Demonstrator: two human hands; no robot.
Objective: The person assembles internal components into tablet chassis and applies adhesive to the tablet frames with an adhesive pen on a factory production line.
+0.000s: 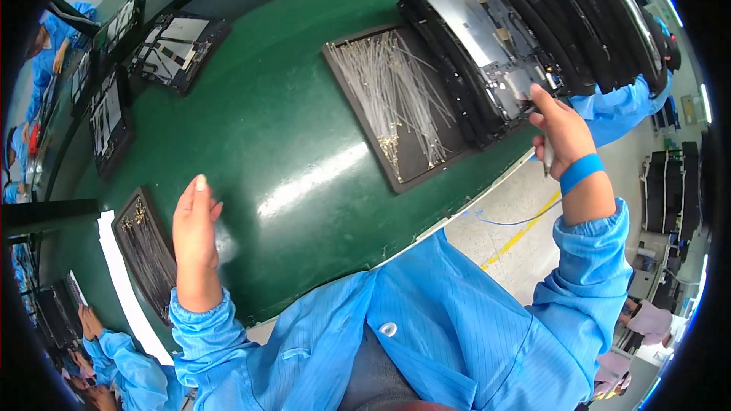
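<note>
My right hand (565, 135), with a blue wrist band (582, 173), is at the near right edge of an opened tablet-like device (474, 27) on a stack of dark trays. Its fingers are curled around a slim, pale, pen-like tool (547, 158), mostly hidden by the hand. One fingertip reaches the device's lower corner. Over the green table, my left hand (196, 221) has its fingers stretched out and seems to hold nothing. Between the hands lies a dark tray (406, 181) of thin grey cables (381, 91) with gold-coloured ends.
Left of my left hand, another tray (162, 289) holds dark cables beside a white strip (126, 281). Several opened devices (179, 49) lie at the far left. Dark trays (579, 23) stand packed at the far right. Co-workers in blue sit around the green table (282, 122).
</note>
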